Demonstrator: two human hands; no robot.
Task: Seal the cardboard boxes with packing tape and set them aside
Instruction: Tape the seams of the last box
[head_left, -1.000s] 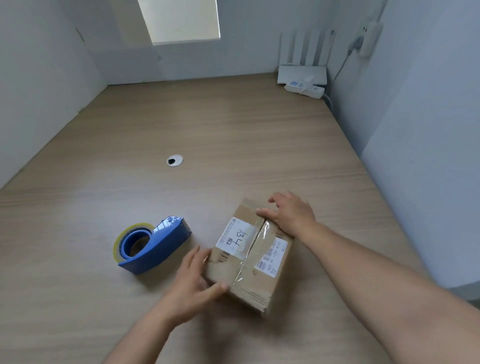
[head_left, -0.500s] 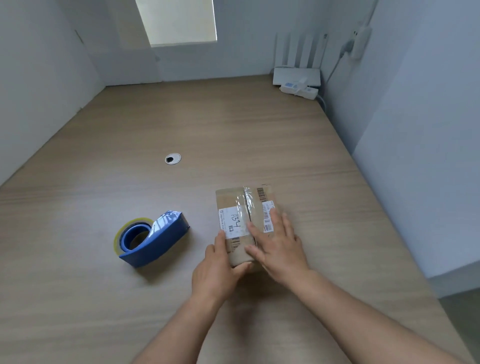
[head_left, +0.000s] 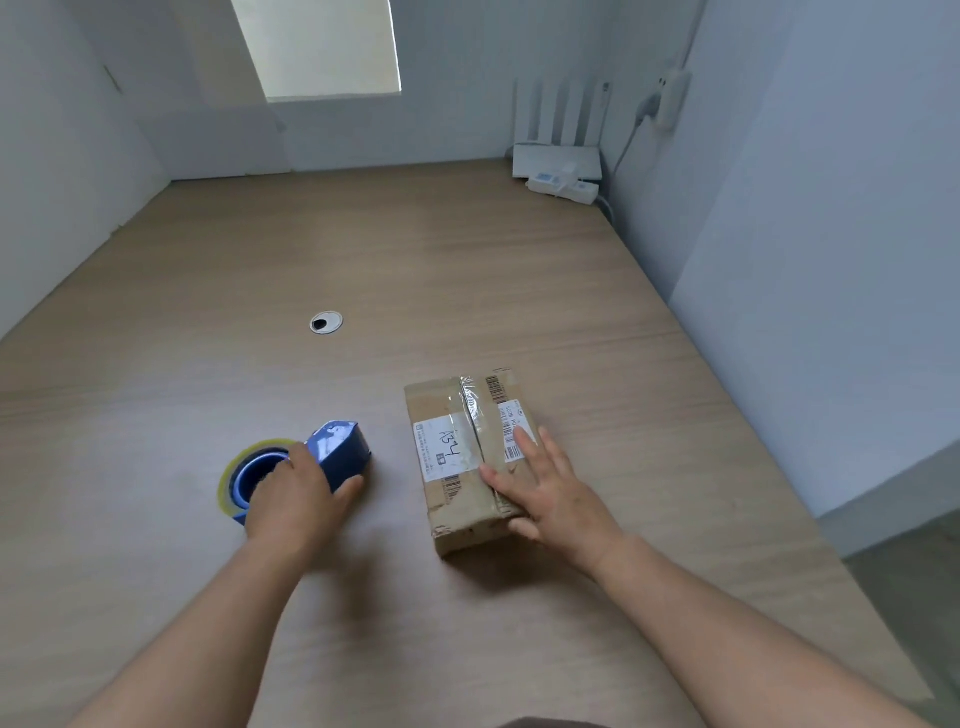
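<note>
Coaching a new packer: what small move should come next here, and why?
Probably lift the tape dispenser toward the cardboard box: the left hand curls round the dispenser, and the right hand lies flat on the box, steadying it.

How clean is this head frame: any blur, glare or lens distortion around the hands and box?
Head view: wide-angle lens bows the walls; soft even light, faint shadows under the forearms; left hand gripping the tape dispenser slightly motion-blurred; glare on the clear tape across the cardboard box; right hand flat on it, sharp.
</note>
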